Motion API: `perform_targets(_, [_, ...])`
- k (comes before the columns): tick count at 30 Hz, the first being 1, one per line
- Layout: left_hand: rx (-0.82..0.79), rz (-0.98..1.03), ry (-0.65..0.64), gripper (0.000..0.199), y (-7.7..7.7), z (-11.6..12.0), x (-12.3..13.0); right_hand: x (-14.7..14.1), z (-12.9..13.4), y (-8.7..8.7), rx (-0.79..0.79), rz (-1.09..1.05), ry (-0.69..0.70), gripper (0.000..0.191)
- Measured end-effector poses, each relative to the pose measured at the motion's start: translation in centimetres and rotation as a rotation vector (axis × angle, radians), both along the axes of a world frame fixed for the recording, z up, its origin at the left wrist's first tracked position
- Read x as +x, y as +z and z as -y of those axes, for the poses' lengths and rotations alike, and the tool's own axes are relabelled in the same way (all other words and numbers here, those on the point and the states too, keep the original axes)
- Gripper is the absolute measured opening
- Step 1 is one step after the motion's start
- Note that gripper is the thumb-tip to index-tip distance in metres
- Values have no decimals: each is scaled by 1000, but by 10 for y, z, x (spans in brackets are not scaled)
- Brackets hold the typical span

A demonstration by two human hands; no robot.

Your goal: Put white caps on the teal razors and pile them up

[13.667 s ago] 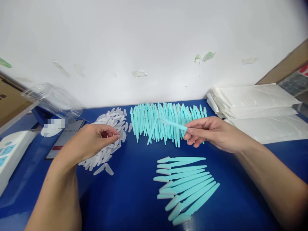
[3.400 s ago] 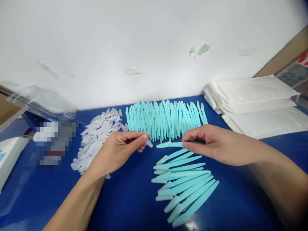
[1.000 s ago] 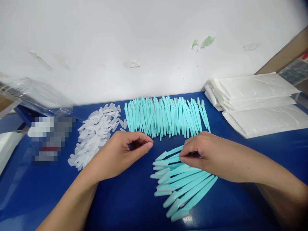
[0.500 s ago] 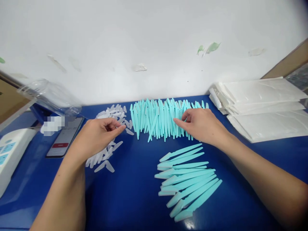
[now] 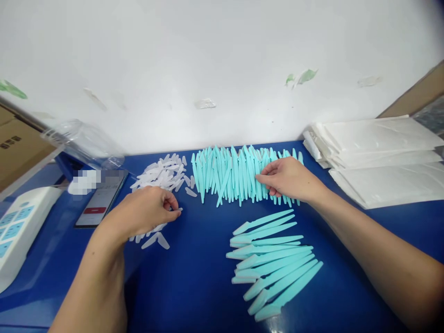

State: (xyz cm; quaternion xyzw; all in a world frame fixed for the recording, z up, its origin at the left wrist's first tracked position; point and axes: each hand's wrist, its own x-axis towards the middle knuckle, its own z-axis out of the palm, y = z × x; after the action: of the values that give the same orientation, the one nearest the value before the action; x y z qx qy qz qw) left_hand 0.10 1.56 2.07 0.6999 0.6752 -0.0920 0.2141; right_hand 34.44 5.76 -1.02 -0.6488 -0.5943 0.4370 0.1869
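1. Now the right hand [image 5: 289,178] is at the row of teal sticks [image 5: 236,178] along the back of the blue table [image 5: 194,282]; a second ago it was over the fan of teal sticks [image 5: 277,267] nearer the person.
2. Its thumb and forefinger are bent, with little gap between the tips; I cannot tell whether they grip a stick.
3. The fan has gained sticks at its far side since the earliest picture.
4. The left hand [image 5: 149,210] has gone back from beside the fan to the heap of translucent pieces [image 5: 161,173], hiding part of it. Its thumb and fingertips nearly meet; a pale sliver shows there, piece or nail, I cannot tell.
5. As I judge it, one stick has been laid down and both hands are back at the loose stock.
6. Farther out, a phone [image 5: 97,208] lies left of the heap, and white packets [image 5: 378,138] are stacked right of the row.
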Motion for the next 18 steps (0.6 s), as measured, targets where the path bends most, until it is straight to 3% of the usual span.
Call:
perform_targets(4, [6, 132, -36, 16, 1, 0, 15, 5, 0, 5, -13, -96, -32, 17])
perform_targets(8, [7, 375, -30, 19, 0, 2, 20, 23, 10, 23, 17, -145, -11, 14])
perform_targets(12, [-9, 722, 88, 36, -1, 5, 27, 41, 22, 35, -109, -297, 237, 25])
perform_targets(14, [-22, 921, 177, 33, -3, 5, 35, 44, 26, 35, -203, -369, 343, 28])
perform_targets(18, [-61, 1207, 372, 31, -10, 6, 51, 39, 33, 28, -270, -326, 407, 31])
